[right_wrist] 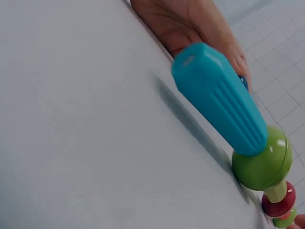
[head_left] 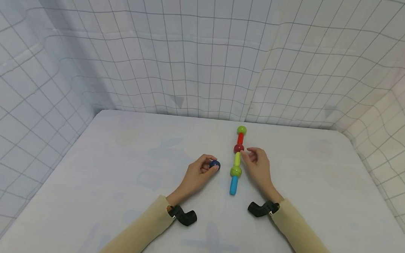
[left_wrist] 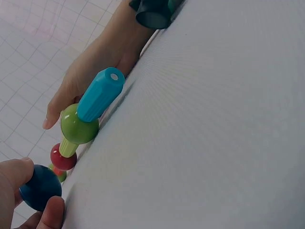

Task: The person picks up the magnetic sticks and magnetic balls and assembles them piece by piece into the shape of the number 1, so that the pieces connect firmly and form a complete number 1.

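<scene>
Between thumb and fingers, my left hand [head_left: 195, 175] pinches a dark blue ball [head_left: 214, 164], just left of a row of joined toy pieces. From the far end, the row has a small green ball [head_left: 242, 129], a red stick [head_left: 240, 138], a dark red ball [head_left: 239, 147], a yellow-green stick [head_left: 237, 159], a larger green ball [head_left: 236, 171] and a light blue stick [head_left: 233, 185]. The blue stick's near end has a small hole, seen in the left wrist view. My right hand [head_left: 259, 169] lies beside the row, loosely bent, fingertips right at the dark red ball.
A white table [head_left: 118, 198] lies under both hands. White grid-patterned curtains [head_left: 198, 58] hang along its back and sides. Each wrist wears a black camera on a strap, like the left one [head_left: 186, 218], low over the tabletop.
</scene>
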Demonstrator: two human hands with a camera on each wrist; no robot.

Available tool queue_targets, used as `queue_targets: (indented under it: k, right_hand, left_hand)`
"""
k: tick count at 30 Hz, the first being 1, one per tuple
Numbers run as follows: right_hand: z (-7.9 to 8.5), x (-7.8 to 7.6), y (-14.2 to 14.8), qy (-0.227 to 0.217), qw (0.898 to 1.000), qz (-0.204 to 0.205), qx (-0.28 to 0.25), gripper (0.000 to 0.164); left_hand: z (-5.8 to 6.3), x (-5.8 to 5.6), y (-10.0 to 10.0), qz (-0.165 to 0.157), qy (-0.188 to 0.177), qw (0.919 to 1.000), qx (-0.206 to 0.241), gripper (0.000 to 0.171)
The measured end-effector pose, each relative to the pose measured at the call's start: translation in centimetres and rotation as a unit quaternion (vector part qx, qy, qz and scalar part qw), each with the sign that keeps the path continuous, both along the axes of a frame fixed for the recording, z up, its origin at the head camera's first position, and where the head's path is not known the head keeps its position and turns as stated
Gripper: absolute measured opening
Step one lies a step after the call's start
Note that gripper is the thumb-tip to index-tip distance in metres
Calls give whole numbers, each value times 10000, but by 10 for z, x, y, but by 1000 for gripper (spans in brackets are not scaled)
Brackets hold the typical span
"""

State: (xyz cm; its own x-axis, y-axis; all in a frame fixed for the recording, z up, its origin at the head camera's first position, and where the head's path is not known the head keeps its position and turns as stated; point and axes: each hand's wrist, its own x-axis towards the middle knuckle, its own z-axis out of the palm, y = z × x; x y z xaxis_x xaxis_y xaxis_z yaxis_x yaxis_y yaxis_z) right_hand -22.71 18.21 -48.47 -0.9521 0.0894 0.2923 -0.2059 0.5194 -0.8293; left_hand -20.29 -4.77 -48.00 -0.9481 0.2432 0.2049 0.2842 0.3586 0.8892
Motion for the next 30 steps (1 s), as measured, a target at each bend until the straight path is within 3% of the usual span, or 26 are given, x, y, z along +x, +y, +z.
queue_targets:
  k: [6, 14, 23, 30]
  right_hand:
    - [3, 23, -2, -327, 9994, 59, -70, 40]
    - [13, 47, -1, -733, 9967, 250, 231, 44]
    - [22, 59, 0, -1621, 9845, 531, 407, 52]
    - [24, 65, -3, -2044, 9750, 738, 458, 47]
  left_hand:
    - [0, 0, 1, 0, -19, 10000, -28, 25]
    - [0, 0, 0, -22, 35, 10000, -40, 25]
    - [2, 0, -1, 26, 14, 10000, -37, 25]
    - [2, 0, 0, 36, 9, 10000, -1, 24]
